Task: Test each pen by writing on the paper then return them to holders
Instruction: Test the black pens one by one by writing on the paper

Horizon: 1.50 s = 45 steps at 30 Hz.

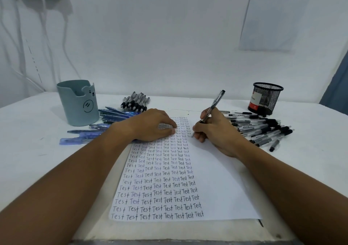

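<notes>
Right hand (pixel 214 135) pinches a clear-barrelled black pen (pixel 212 106), tip down at the edge of the last "Test" column on the white sheet of paper (pixel 216 178). Left hand (pixel 152 125) lies flat, fingers spread and lightly bent, pressing the sheet; teal bear-faced holder (pixel 78 103) far left, black mesh holder (pixel 265 98) far right

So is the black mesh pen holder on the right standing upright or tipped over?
Upright. The black mesh holder stands on its base on the table, open rim facing up, and no pens stick out above it.
</notes>
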Available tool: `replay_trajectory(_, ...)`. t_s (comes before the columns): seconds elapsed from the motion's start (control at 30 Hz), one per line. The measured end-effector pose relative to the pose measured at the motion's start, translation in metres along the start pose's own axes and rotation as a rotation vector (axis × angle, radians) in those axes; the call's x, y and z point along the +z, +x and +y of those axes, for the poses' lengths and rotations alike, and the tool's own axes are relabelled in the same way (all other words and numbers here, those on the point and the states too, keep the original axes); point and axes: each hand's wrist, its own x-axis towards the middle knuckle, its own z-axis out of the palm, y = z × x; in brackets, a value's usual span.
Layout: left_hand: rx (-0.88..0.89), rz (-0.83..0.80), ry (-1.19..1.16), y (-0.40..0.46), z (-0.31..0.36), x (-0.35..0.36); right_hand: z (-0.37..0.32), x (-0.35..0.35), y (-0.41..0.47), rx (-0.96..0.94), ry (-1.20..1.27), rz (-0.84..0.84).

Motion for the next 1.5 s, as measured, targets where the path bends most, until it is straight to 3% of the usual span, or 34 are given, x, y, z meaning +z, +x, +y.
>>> replay_trajectory(0.1, 0.002, 0.002, 0.004, 0.0, 0.0, -0.001, -0.002, 0.0, 0.0, 0.019, 0.085, 0.009)
replay_trajectory(0.23, 0.002, 0.002, 0.002, 0.0, 0.0, -0.001, -0.001, 0.002, -0.001, -0.008, -0.011, 0.008)
replay_trajectory(0.57, -0.014, 0.017, -0.001, 0.001, -0.002, 0.0, -0.014, -0.002, 0.006, 0.083, 0.37, 0.178)
replay_trajectory(0.8, 0.004, 0.081, 0.019, 0.0, 0.004, -0.002, -0.011, -0.01, 0.01, -0.014, 0.251, 0.277)
replay_trajectory(1.1, 0.027, 0.13, 0.017, 0.001, 0.009, -0.001, -0.015, -0.013, 0.011, -0.029, 0.392, 0.33)
replay_trajectory(1.5, 0.059, 0.256, 0.039, 0.004, 0.021, 0.0, -0.016, -0.017, 0.006, -0.103, 0.372, 0.323)
